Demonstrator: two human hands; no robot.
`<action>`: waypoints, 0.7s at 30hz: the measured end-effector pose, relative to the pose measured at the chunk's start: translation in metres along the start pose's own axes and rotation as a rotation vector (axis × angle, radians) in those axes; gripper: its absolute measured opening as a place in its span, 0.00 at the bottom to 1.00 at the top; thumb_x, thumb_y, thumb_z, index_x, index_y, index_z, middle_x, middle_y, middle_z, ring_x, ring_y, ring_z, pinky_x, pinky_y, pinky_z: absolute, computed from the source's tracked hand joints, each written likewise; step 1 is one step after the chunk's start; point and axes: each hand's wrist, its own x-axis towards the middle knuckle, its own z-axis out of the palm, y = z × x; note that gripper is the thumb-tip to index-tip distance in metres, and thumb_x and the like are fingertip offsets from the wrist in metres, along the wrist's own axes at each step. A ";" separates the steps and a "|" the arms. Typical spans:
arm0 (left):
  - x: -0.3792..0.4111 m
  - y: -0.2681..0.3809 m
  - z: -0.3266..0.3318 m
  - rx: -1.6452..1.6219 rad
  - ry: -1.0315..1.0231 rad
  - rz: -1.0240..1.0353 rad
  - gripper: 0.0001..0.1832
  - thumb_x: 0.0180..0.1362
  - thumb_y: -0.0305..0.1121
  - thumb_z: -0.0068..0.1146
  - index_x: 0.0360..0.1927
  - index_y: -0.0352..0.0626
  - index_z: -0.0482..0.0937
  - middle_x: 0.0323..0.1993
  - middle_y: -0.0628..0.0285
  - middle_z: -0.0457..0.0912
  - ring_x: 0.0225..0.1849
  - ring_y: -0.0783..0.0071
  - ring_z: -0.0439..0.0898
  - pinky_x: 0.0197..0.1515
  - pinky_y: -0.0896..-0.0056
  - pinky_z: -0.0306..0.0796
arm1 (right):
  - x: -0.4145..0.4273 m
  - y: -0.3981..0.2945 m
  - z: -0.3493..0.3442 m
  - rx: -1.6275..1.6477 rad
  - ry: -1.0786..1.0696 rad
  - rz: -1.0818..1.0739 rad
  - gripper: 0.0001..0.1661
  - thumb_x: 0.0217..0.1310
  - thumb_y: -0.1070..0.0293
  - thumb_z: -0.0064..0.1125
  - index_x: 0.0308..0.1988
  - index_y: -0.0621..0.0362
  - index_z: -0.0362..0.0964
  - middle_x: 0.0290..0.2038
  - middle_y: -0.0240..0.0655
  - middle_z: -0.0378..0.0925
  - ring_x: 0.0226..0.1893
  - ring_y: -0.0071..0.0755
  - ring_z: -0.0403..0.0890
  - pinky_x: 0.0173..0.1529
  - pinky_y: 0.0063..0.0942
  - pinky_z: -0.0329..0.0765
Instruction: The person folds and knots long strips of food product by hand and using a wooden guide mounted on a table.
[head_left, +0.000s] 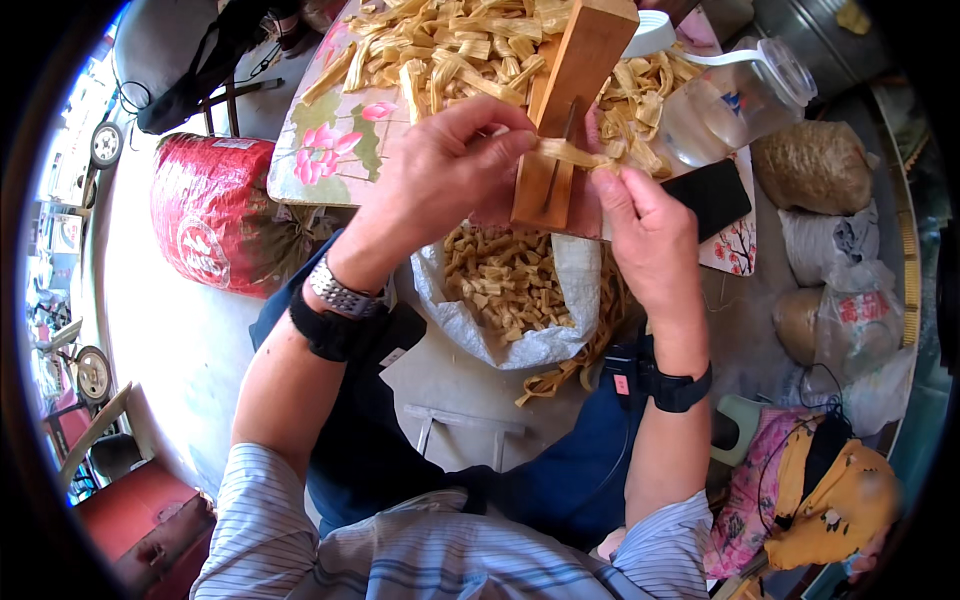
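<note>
My left hand (454, 165) pinches one end of a pale yellow dried strip (566, 152) between thumb and fingers. The other end is in my right hand (651, 229), so the strip spans both hands. It lies across a thin metal blade (568, 124) set in a wooden stand (581, 64) at the table's near edge. Part of the strip's right end is hidden by my fingers. Below the stand, a white woven sack (495, 352) gapes with many short cut pieces (502, 289) inside.
A heap of dried strips (465, 45) covers the flower-patterned table (300, 176). At right are a clear plastic jar (724, 105), a white lid (652, 34) and a black phone (709, 199). A red sack (210, 214) stands left; filled bags (814, 165) line the right.
</note>
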 end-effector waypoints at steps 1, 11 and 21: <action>0.001 0.001 0.003 -0.003 -0.032 -0.037 0.11 0.71 0.34 0.61 0.51 0.40 0.83 0.38 0.70 0.83 0.36 0.81 0.77 0.41 0.76 0.75 | -0.002 0.006 0.004 -0.025 -0.015 0.021 0.17 0.72 0.61 0.62 0.35 0.65 0.73 0.23 0.50 0.71 0.21 0.49 0.67 0.28 0.35 0.71; -0.036 0.008 -0.017 0.213 -0.173 0.073 0.18 0.70 0.39 0.62 0.51 0.34 0.79 0.48 0.56 0.83 0.49 0.69 0.84 0.51 0.68 0.78 | -0.042 0.002 -0.020 -0.067 -0.109 -0.057 0.17 0.66 0.64 0.69 0.33 0.63 0.70 0.24 0.48 0.71 0.22 0.49 0.69 0.28 0.37 0.71; -0.060 0.030 0.016 0.302 -0.336 0.317 0.26 0.70 0.45 0.59 0.61 0.34 0.76 0.50 0.49 0.80 0.55 0.51 0.80 0.57 0.59 0.73 | -0.058 -0.004 -0.003 -0.156 -0.142 -0.532 0.13 0.55 0.66 0.73 0.36 0.55 0.74 0.28 0.34 0.76 0.29 0.39 0.82 0.32 0.36 0.79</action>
